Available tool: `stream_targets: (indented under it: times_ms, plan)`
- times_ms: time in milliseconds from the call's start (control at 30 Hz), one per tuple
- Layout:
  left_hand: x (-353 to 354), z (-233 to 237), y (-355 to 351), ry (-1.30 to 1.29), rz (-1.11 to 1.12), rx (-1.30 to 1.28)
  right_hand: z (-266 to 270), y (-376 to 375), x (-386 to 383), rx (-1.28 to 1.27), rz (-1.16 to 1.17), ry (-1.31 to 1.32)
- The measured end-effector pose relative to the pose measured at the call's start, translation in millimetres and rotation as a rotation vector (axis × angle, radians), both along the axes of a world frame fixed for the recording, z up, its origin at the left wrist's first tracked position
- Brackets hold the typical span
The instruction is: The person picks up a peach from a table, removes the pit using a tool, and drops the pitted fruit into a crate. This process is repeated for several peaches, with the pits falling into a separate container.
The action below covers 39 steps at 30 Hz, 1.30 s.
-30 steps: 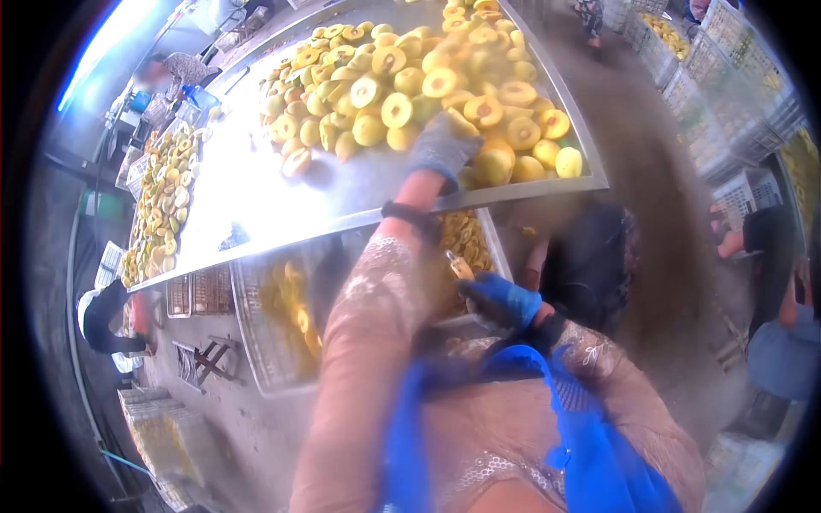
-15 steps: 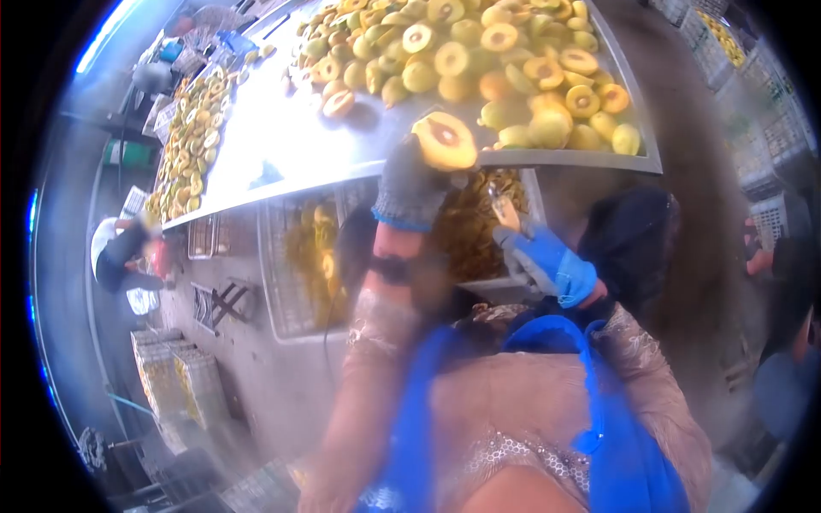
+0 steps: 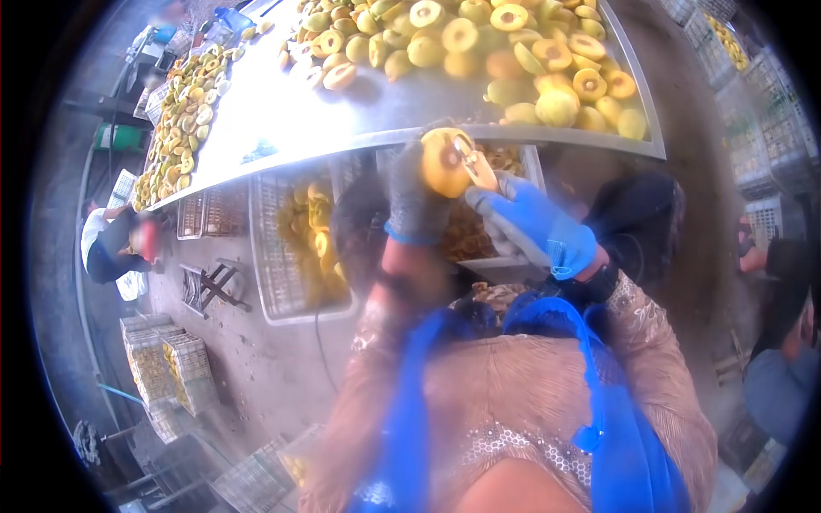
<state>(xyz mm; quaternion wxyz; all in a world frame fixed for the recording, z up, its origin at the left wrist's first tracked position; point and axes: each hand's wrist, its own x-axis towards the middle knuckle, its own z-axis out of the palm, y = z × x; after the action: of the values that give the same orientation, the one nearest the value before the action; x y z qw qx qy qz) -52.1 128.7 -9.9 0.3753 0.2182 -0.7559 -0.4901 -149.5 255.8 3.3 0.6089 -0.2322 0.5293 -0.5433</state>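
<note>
My left hand, in a grey glove with a blue cuff, holds a yellow fruit half that looks like a peach. Its cut face with the reddish-brown middle is turned toward the tool. My right hand, in a blue and grey glove, grips a peeler-like tool with a pale wooden handle. The tool's metal head is against or just over the fruit's cut face; exact contact is blurred. Both hands are in front of the near edge of a metal table, above a crate of brown-yellow scraps.
Many fruit halves lie piled on the table, with another heap at its far left. A crate of yellow fruit stands below. On the floor are a folding stool and stacked crates. Another person bends at the left.
My right hand has moved up and left, bringing the tool to the fruit. The fruit half has tilted and dropped slightly in my left hand. The view has shifted a little.
</note>
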Motion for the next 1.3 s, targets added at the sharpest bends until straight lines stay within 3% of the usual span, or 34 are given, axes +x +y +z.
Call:
stream_targets:
  times_ms: [67, 133, 200, 233, 300, 367, 433, 533, 567, 600, 733, 800, 833, 900, 967, 1033, 1100, 1167, 1300]
  plan:
    - [3.5, -11.7, -4.8, -0.139, 0.026, -0.292, 1.2, -0.3, 0.2, 0.029, 0.005, -0.087]
    - [5.4, -14.7, -0.6, -0.045, -0.015, -0.188, -1.2, 0.2, 0.4, 0.050, 0.010, -0.117]
    - [3.6, -19.4, 3.4, 0.149, -0.057, 0.174, -1.3, 0.1, 0.0, 0.030, 0.051, 0.069]
    - [1.1, -23.4, 5.2, 0.296, -0.076, 0.485, -1.2, -0.1, 0.5, 0.020, 0.073, 0.162]
    - [1.5, -28.6, 7.0, 0.342, -0.044, 0.607, -0.5, 1.1, 4.0, 0.003, 0.055, 0.187]
    - [3.9, -32.7, 9.5, 0.141, 0.046, 0.230, -5.0, 2.3, 4.1, -0.019, 0.085, 0.293]
    - [5.3, -38.8, 8.4, 0.166, 0.002, 0.305, -12.1, 2.8, 1.7, -0.030, 0.130, 0.359]
    - [9.4, -36.5, 14.6, 0.388, -0.106, 0.740, -8.9, 9.8, 5.7, -0.081, 0.126, 0.203]
    - [10.6, -36.2, 16.7, 0.388, -0.090, 0.714, -12.1, 12.1, 5.7, -0.157, 0.140, 0.219]
    - [11.9, -35.8, 18.9, 0.387, -0.074, 0.689, -25.3, 13.7, 0.3, -0.333, 0.192, 0.400]
    - [9.2, -28.4, 21.6, 0.016, 0.082, -0.246, -16.3, 17.7, -2.4, -0.486, 0.190, 0.667]
    - [10.1, -18.2, 22.2, 0.045, -0.008, -0.015, -27.2, 15.7, -0.7, -0.608, 0.118, 0.781]
    - [11.1, -14.0, 23.2, 0.145, -0.108, 0.435, -29.6, 18.9, -2.3, -0.560, 0.151, 0.701]
    - [13.6, -11.6, 18.8, 0.227, -0.297, 1.004, -5.9, 28.1, -8.0, -0.317, 0.281, 0.397]
    - [16.6, -10.7, 7.7, 0.185, -0.480, 1.243, 2.1, 34.4, -10.5, -0.105, 0.403, 0.174]
    - [21.6, -5.1, 15.9, 0.056, -0.389, 0.807, -4.3, 37.3, -7.5, -0.079, 0.434, 0.173]
    - [21.4, -0.8, 16.7, 0.004, -0.334, 0.769, -2.6, 38.1, -4.4, -0.088, 0.405, 0.152]
    - [14.4, 0.2, 9.3, 0.029, -0.315, 1.127, -1.3, 36.3, -2.2, -0.082, 0.344, 0.084]
    - [13.8, -0.1, 22.3, 0.278, -0.347, 1.017, 4.4, 33.8, -1.8, 0.013, 0.208, -0.198]
